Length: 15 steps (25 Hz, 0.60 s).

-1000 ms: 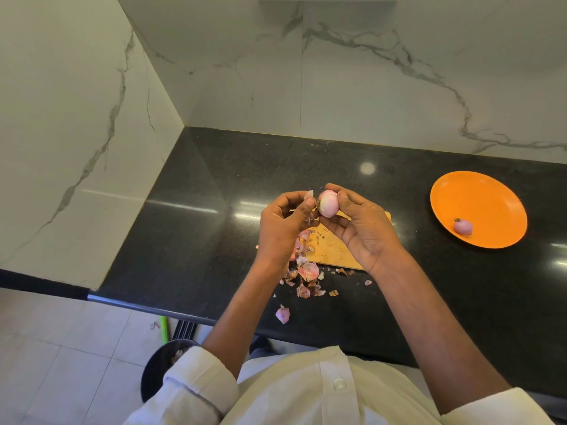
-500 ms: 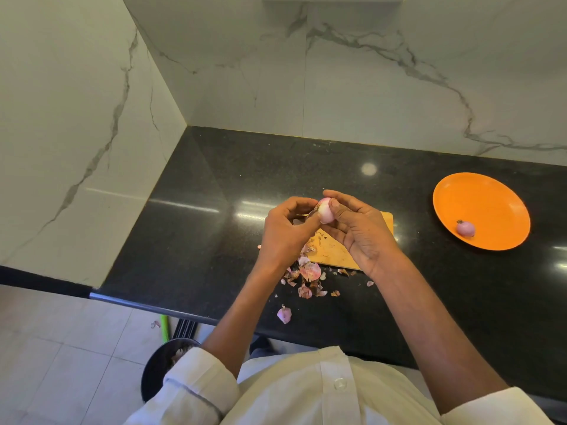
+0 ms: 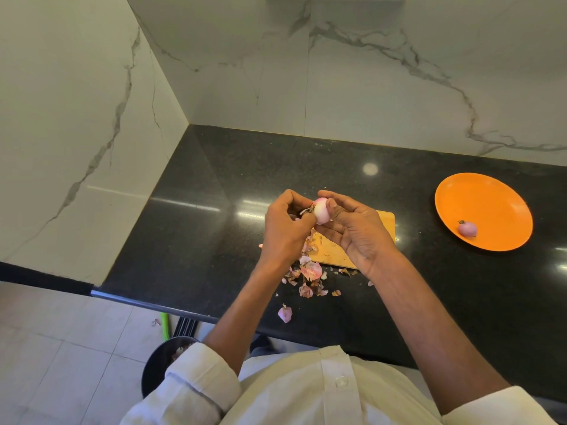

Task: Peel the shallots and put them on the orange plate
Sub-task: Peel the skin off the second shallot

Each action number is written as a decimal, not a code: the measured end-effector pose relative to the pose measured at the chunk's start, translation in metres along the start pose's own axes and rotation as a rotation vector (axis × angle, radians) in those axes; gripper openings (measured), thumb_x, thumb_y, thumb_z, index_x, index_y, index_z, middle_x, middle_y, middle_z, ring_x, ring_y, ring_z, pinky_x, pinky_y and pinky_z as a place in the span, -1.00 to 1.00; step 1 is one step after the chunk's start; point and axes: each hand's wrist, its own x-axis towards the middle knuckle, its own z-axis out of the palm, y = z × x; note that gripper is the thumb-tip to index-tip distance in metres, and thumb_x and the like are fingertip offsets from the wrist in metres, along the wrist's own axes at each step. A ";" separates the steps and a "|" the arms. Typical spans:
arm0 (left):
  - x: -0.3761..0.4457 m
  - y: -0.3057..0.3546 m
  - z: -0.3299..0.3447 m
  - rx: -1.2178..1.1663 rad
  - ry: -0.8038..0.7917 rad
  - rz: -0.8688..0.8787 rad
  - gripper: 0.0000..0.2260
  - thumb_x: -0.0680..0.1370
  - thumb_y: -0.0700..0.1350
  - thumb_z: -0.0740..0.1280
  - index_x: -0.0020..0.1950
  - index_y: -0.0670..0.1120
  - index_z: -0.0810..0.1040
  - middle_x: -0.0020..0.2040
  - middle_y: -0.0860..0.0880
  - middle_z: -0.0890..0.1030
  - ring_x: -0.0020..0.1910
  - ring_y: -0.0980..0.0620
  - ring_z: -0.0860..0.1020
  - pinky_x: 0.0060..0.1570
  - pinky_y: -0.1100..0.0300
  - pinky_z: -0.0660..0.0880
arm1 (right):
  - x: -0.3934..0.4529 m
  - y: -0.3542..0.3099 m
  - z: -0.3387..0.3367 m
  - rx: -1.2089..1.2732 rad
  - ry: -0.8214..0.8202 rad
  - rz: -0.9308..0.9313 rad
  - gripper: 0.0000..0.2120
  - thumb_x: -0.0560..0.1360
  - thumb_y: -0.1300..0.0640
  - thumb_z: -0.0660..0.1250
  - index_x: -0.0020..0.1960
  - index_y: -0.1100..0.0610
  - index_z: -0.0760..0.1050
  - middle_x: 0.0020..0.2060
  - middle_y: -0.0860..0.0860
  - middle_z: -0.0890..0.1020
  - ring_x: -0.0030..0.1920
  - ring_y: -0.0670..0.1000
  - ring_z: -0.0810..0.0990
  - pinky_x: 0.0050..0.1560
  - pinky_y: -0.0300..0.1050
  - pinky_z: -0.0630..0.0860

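Hands pinch a half-peeled shallot (image 3: 321, 210) above the board (image 3: 337, 250), left hand (image 3: 283, 231) tugging skin, right hand (image 3: 352, 231) gripping, while one peeled shallot (image 3: 467, 229) lies on the plate (image 3: 491, 194), far right.

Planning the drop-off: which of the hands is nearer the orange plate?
Right. The right hand holds a shallot above the cutting board, plate-side. The left hand is farther from the orange plate.

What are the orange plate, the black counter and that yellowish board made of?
Orange plate: probably plastic or melamine, even matte colour. Counter: looks like polished black stone, speckled and mirroring lights. Board: seemingly wood or bamboo, pale tan with a dull surface.
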 end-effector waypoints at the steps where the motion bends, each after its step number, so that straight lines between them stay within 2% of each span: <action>1: 0.001 -0.003 -0.003 -0.020 -0.016 -0.001 -0.90 0.62 -0.27 0.45 0.12 -0.15 0.63 0.01 -0.10 0.69 -0.08 0.03 0.65 -0.04 0.06 0.67 | 0.000 0.000 0.000 0.004 0.007 0.005 -0.79 0.63 0.24 0.39 0.23 0.18 0.68 0.15 0.13 0.75 0.13 0.13 0.76 0.08 0.02 0.73; 5: 0.000 -0.009 -0.010 -0.167 -0.108 -0.042 -0.82 0.69 -0.19 0.40 0.29 -0.13 0.65 0.16 -0.10 0.70 0.12 -0.12 0.70 0.02 0.05 0.71 | 0.003 -0.002 -0.002 0.041 0.068 0.012 -0.79 0.61 0.19 0.43 0.23 0.17 0.69 0.13 0.13 0.75 0.10 0.15 0.77 0.11 0.06 0.72; 9: -0.001 -0.010 -0.004 -0.171 -0.133 -0.042 -0.69 0.59 -0.15 0.54 0.32 -0.10 0.65 0.19 -0.07 0.71 0.09 -0.12 0.71 0.07 -0.05 0.72 | 0.005 -0.001 -0.001 0.047 0.131 0.015 -0.77 0.59 0.17 0.45 0.24 0.17 0.68 0.15 0.16 0.73 0.11 0.15 0.77 0.04 0.00 0.73; 12: -0.001 -0.012 -0.004 -0.186 -0.146 -0.040 -0.69 0.61 -0.16 0.53 0.35 -0.12 0.66 0.19 -0.09 0.73 0.14 -0.13 0.71 0.10 -0.04 0.71 | 0.006 0.000 -0.002 0.054 0.158 0.020 -0.74 0.58 0.15 0.47 0.23 0.21 0.65 0.17 0.20 0.72 0.11 0.14 0.77 0.03 -0.02 0.74; 15: -0.003 -0.010 -0.005 -0.216 -0.175 -0.053 -0.73 0.66 -0.18 0.46 0.36 -0.15 0.65 0.18 -0.12 0.74 0.15 -0.15 0.71 0.07 0.04 0.71 | 0.004 -0.002 -0.003 0.014 0.147 0.015 -0.70 0.57 0.06 0.49 0.20 0.23 0.64 0.10 0.20 0.74 0.05 0.12 0.79 0.02 -0.02 0.73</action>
